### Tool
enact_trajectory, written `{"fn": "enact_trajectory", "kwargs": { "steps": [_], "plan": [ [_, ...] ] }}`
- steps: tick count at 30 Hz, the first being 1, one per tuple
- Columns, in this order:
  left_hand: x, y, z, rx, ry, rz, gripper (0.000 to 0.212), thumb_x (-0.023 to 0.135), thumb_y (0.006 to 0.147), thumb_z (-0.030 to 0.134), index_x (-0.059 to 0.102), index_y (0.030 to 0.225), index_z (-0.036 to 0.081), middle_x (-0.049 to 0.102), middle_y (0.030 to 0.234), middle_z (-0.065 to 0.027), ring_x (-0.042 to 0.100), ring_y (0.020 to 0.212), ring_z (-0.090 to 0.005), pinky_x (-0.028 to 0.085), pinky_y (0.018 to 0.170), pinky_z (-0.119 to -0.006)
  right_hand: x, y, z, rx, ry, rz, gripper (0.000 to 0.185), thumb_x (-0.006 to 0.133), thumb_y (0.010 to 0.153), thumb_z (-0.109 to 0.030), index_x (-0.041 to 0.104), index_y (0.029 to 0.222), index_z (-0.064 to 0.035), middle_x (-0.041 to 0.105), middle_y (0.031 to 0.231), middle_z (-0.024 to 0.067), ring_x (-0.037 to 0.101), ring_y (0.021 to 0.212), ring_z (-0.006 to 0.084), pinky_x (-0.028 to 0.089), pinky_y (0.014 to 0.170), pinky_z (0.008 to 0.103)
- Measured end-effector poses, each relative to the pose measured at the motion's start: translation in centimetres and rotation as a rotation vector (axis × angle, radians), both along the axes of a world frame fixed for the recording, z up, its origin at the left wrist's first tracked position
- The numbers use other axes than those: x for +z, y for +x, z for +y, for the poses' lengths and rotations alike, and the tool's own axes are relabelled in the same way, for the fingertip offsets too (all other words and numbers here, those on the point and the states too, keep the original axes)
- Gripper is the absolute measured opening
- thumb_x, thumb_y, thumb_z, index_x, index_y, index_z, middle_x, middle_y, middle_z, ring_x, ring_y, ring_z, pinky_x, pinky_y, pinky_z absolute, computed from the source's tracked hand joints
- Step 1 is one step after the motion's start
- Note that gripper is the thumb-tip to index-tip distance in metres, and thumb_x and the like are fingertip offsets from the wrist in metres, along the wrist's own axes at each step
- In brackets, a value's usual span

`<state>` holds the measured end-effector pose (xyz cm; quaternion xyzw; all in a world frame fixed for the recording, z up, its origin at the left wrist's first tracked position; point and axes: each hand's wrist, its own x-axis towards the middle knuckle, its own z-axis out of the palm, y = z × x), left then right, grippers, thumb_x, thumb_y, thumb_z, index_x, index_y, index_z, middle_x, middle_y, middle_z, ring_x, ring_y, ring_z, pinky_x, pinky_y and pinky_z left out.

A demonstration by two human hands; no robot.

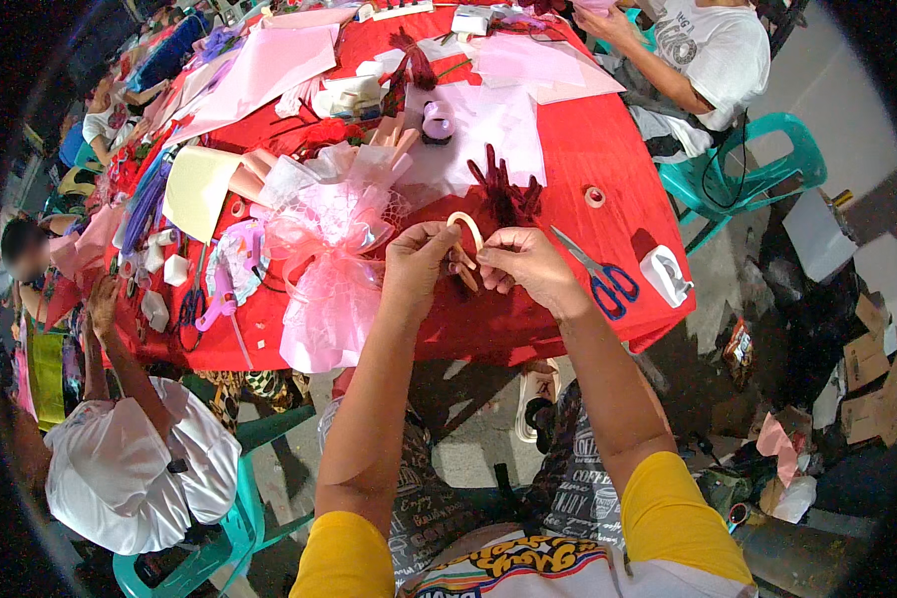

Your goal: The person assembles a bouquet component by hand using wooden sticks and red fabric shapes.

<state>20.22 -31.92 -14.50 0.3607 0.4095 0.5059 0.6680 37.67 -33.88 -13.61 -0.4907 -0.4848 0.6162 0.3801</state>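
My left hand [417,261] pinches one side of a cream-coloured looped strip [463,217] between thumb and fingers. On the loop's other side, the fingertips of my right hand [525,260] grip it too. Both hands are held above the near edge of the red-covered table [493,329]. Just beyond them lies a bunch of dark red fuzzy stems [504,190]. A bouquet wrapped in pink mesh and ribbon [333,299] rests beside my left hand. Scissors with blue handles [613,290] lie to the right of my right hand.
A white tape dispenser [665,276] sits near the right corner, with a small tape roll [595,196] farther in. Left of the bouquet is a purple glue gun [223,299]. Pink wrapping sheets [284,67] cover the back. People sit at left [142,463] and far right [717,60].
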Motion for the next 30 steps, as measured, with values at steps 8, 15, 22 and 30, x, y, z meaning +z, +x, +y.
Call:
{"fn": "enact_trajectory", "kwargs": {
  "steps": [8,15,22,30],
  "plan": [
    [-0.4,-0.1,0.0,0.002,0.069,-0.066,0.009,0.063,0.086,0.012,0.061,0.082,0.004,0.062,0.07,-0.0024,0.057,0.06,-0.0091,0.047,0.056,-0.022,0.4,-0.9,-0.1,-0.019,-0.019,0.082,0.011,0.064,0.084,-0.011,0.063,0.077,-0.0023,0.063,0.069,0.0053,0.061,0.057,0.0116,0.048,0.048,0.0232],
    [-0.8,-0.1,0.1,-0.009,0.074,-0.095,0.01,0.063,0.087,0.012,0.061,0.082,0.004,0.062,0.07,-0.0033,0.056,0.058,-0.0098,0.047,0.055,-0.023,0.5,-1.0,-0.2,0.013,-0.002,0.086,0.01,0.064,0.084,-0.01,0.065,0.083,0.0003,0.064,0.07,0.006,0.062,0.059,0.0134,0.051,0.05,0.0236],
    [-0.8,0.4,0.0,0.029,0.084,-0.12,0.017,0.062,0.087,0.014,0.059,0.074,0.004,0.06,0.068,-0.0042,0.054,0.057,-0.0116,0.043,0.053,-0.024,-0.1,-1.5,-0.2,0.021,0.035,0.079,0.008,0.062,0.082,-0.006,0.064,0.082,0.0019,0.063,0.071,0.0071,0.062,0.059,0.0134,0.05,0.05,0.024],
    [-1.2,0.2,0.1,0.006,0.11,0.178,0.012,0.065,0.086,0.013,0.063,0.083,0.002,0.061,0.069,-0.0014,0.053,0.057,-0.0064,0.042,0.053,-0.02,-0.3,-1.2,-0.7,0.078,0.171,-0.136,0.005,0.057,0.078,0.002,0.06,0.075,0.0035,0.06,0.067,0.0064,0.058,0.056,0.0128,0.048,0.05,0.0259]
  ]
}}
